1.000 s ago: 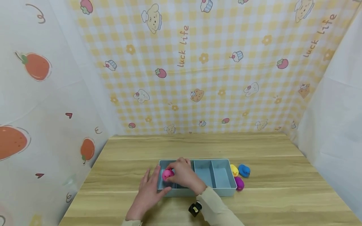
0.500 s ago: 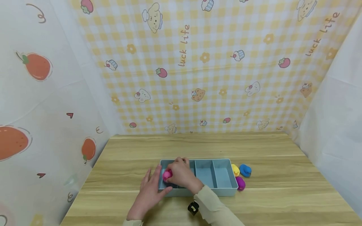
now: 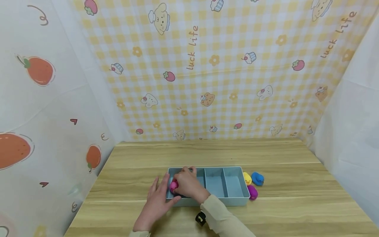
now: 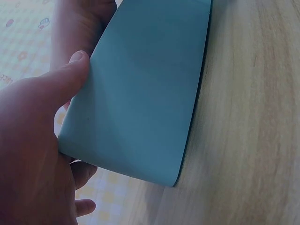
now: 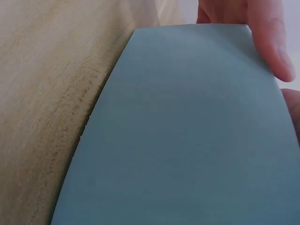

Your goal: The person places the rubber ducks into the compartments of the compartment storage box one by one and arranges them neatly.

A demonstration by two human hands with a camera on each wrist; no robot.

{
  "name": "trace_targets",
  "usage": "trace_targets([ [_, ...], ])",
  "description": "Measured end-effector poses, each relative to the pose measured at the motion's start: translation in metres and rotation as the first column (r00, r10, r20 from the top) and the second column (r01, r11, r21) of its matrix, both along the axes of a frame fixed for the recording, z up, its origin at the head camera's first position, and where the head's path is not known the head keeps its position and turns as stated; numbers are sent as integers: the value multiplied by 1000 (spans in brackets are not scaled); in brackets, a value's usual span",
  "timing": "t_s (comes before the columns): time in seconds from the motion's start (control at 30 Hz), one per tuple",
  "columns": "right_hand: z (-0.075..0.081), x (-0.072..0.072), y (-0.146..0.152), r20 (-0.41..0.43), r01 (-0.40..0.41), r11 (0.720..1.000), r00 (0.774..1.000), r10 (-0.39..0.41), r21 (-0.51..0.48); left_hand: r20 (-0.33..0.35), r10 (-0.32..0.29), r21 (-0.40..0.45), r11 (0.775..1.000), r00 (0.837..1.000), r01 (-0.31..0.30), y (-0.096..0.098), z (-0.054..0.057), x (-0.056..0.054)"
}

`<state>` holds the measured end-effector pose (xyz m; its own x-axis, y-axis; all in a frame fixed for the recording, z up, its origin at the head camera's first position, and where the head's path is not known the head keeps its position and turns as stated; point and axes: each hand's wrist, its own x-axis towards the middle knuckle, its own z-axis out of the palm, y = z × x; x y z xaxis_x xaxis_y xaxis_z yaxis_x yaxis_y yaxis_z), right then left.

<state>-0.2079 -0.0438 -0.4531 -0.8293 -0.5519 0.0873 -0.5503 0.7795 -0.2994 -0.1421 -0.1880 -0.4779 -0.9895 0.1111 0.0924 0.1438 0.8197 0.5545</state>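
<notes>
A pale blue divided box (image 3: pixel 216 201) lies lengthwise on the table. Over its left compartment, my right hand (image 3: pixel 190 185) pinches a pink toy duck (image 3: pixel 173 187) between thumb and fingers; part of the duck is hidden behind them. My left hand (image 3: pixel 157 200) rests at the box's left end, fingers straight along the side and thumb at the front rim. The left wrist view has that thumb (image 4: pixel 70 77) touching the top of the box's front wall (image 4: pixel 136 98). In the right wrist view, the front wall (image 5: pixel 183 126) hides the duck.
Just right of the box sit a yellow toy duck (image 3: pixel 247 178), a blue toy duck (image 3: pixel 258 178) and a purple toy (image 3: pixel 252 192). Dividers (image 3: pixel 225 182) split the box. A patterned cloth (image 3: pixel 219 79) hangs behind the wooden table (image 3: pixel 284 210).
My right hand has shifted slightly left and lower with the pink duck, which now shows less between the fingers. My left hand keeps its place on the box.
</notes>
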Motion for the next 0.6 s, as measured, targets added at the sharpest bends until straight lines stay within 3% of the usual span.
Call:
trace_targets([
  [0.4, -6, -1, -2, -56, 12, 999, 998, -10, 39, -8, -2, 2, 1000, 1000, 2, 0, -2, 0],
  [0.6, -6, 0, -3, -74, 12, 994, 997, -4, 107, 9, 1, 10, 1000, 1000, -1, 0, -1, 0],
])
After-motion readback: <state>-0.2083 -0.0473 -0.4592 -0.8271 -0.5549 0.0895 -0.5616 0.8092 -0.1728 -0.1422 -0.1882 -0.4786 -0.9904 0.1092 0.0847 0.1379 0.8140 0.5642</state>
